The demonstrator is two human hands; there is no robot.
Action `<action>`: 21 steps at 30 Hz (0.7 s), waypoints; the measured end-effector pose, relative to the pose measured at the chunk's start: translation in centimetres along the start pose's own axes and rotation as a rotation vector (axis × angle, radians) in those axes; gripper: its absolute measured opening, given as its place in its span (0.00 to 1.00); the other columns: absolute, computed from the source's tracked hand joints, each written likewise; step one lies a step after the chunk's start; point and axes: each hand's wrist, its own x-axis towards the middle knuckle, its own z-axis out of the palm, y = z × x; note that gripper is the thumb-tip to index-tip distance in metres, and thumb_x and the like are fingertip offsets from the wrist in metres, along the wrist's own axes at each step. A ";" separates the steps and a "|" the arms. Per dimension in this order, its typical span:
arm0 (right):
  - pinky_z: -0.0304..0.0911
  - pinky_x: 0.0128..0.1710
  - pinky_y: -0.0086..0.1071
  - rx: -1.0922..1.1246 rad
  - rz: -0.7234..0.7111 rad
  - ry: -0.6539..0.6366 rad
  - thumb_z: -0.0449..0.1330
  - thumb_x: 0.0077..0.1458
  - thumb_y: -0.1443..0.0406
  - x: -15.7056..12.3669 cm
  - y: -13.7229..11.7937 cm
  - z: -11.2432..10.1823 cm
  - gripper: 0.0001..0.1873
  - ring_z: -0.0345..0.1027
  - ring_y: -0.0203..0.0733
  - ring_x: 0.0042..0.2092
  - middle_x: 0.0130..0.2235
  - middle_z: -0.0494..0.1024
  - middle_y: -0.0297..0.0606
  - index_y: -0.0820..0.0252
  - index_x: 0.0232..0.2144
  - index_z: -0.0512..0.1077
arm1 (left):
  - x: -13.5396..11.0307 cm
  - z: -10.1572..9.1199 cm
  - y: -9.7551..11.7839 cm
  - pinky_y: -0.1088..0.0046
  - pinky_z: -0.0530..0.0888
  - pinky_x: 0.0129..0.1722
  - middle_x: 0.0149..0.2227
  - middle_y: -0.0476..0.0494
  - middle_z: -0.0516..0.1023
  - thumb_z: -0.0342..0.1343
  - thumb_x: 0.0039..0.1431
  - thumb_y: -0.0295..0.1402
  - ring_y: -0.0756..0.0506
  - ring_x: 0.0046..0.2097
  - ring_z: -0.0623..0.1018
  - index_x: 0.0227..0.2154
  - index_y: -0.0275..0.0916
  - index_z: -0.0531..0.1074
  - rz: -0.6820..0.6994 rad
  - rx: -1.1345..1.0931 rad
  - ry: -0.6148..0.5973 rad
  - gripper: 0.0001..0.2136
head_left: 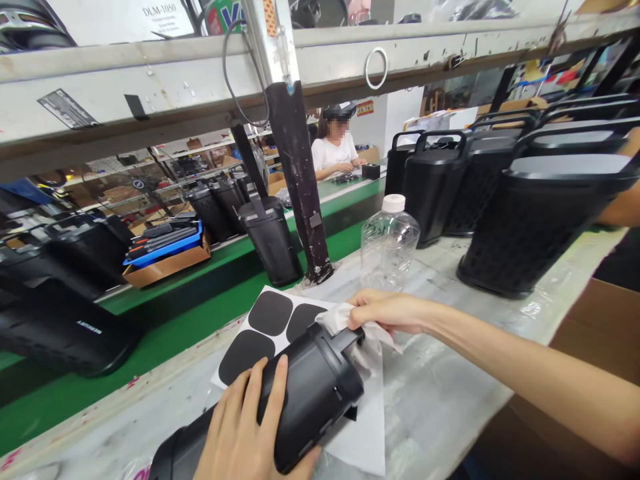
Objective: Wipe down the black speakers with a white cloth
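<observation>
Left hand point(245, 417) at seven o'clock clamps a black casing point(313, 383), best held steady, while the right hand point(387, 311) near five pinches what looks like cloth point(373, 350) at its handle point(347, 340).

Your only view looks from your head, facing forward and down across the desk point(425, 407) — close above your left hand point(245, 420) at bottom centre, the shelf point(175, 83) beyond, spanning the frame's top.
</observation>
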 end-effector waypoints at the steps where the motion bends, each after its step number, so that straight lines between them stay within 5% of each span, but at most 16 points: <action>1: 0.46 0.14 0.22 0.015 0.012 -0.014 0.59 0.32 0.58 0.3 0.0 -0.1 0.19 0.52 0.28 0.19 0.20 0.61 0.33 0.67 0.27 0.66 | 0.0 0.0 0.0 0.57 0.66 0.52 0.59 0.36 0.63 0.59 0.46 0.45 0.35 0.54 0.68 0.66 0.37 0.48 -0.001 -0.002 -0.002 0.45; 21: 0.53 0.18 0.22 0.181 0.040 -0.111 0.60 0.29 0.62 1.5 1.0 -1.0 0.22 0.62 0.32 0.23 0.28 0.73 0.42 0.70 0.30 0.69 | 0.1 0.0 0.1 0.57 0.69 0.50 0.58 0.36 0.64 0.58 0.46 0.46 0.35 0.53 0.69 0.66 0.38 0.49 -0.004 0.005 0.017 0.45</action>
